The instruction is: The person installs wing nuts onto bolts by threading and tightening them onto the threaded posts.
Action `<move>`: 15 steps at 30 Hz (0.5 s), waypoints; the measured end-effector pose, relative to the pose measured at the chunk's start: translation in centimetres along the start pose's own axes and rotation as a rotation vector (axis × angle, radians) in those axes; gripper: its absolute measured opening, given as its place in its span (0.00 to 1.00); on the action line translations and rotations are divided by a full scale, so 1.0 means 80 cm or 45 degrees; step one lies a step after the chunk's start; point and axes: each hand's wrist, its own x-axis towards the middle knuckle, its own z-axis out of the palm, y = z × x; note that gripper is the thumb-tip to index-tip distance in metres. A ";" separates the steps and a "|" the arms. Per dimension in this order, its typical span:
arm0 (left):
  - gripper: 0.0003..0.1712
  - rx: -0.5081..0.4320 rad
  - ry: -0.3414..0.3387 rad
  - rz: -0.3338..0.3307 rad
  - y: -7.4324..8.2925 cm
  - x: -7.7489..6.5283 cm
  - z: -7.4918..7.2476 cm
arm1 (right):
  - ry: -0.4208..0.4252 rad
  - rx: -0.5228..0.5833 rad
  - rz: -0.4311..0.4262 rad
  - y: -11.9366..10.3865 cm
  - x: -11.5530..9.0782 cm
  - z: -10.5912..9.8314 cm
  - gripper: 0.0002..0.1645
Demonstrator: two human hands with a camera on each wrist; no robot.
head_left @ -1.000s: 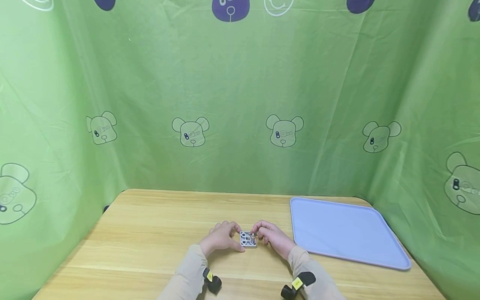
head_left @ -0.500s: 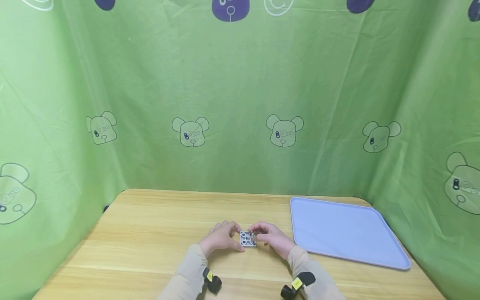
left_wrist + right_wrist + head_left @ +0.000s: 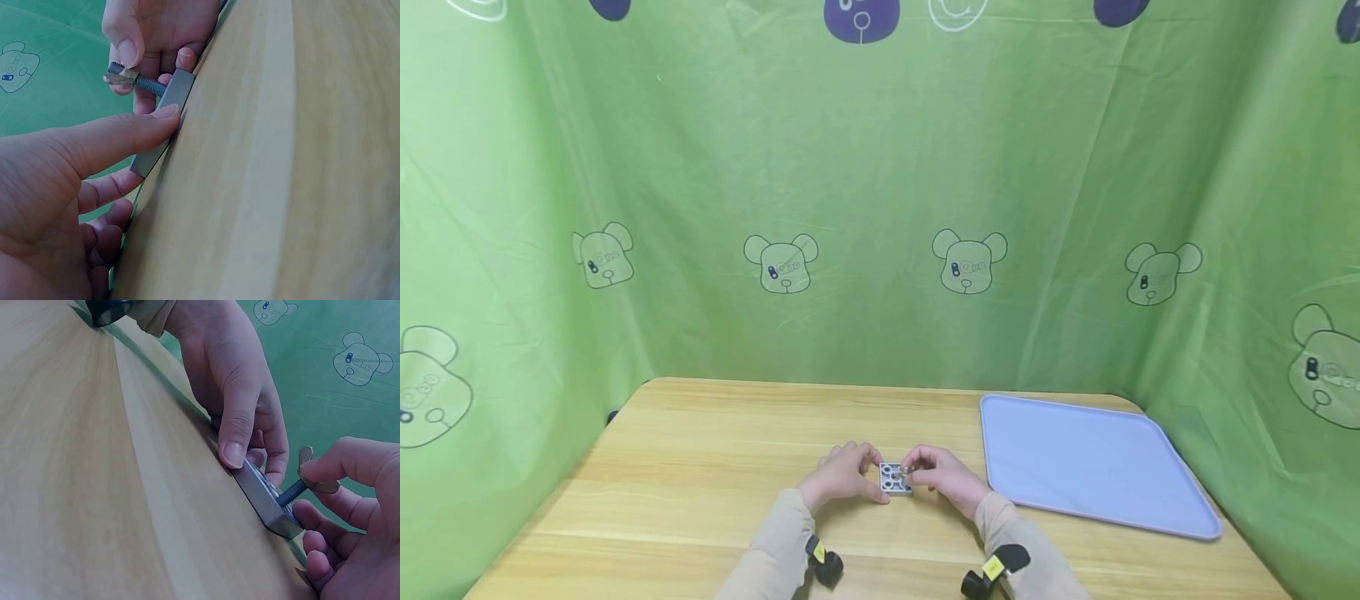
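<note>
A small square metal block [image 3: 886, 490] with round holes in its top lies on the table in the head view. My left hand [image 3: 842, 477] grips it by its left side, with the thumb at the near edge and fingers at the far edge. In the right wrist view a threaded bolt [image 3: 291, 492] stands up from the block near its right end. A wing nut [image 3: 123, 76] sits high on that bolt, its thread poking out above. The thumb and fingers of my right hand [image 3: 951, 477] pinch the wing nut; the right fingertips partly cover it.
The block rests on a wood-grain table [image 3: 737, 433]. A pale blue-violet tray [image 3: 1090, 467] lies to the right of my right hand. Green curtains [image 3: 880, 333] with bear prints surround the table at the back and sides.
My right thumb and fingers have shifted slightly around the wing nut, and its wings stand at a different angle. The left hand and the block have stayed in place.
</note>
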 end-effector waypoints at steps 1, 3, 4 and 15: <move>0.30 -0.001 -0.001 -0.001 0.000 0.000 0.000 | 0.001 -0.006 -0.002 0.000 0.000 0.000 0.19; 0.31 -0.006 0.000 0.000 0.001 -0.001 -0.001 | 0.001 -0.004 -0.006 0.001 0.000 0.000 0.19; 0.31 -0.006 0.001 0.000 0.001 -0.001 -0.001 | 0.000 0.000 -0.009 0.001 0.000 0.000 0.19; 0.30 -0.003 -0.003 -0.004 0.000 -0.001 0.000 | 0.001 0.044 -0.018 -0.001 -0.001 -0.002 0.16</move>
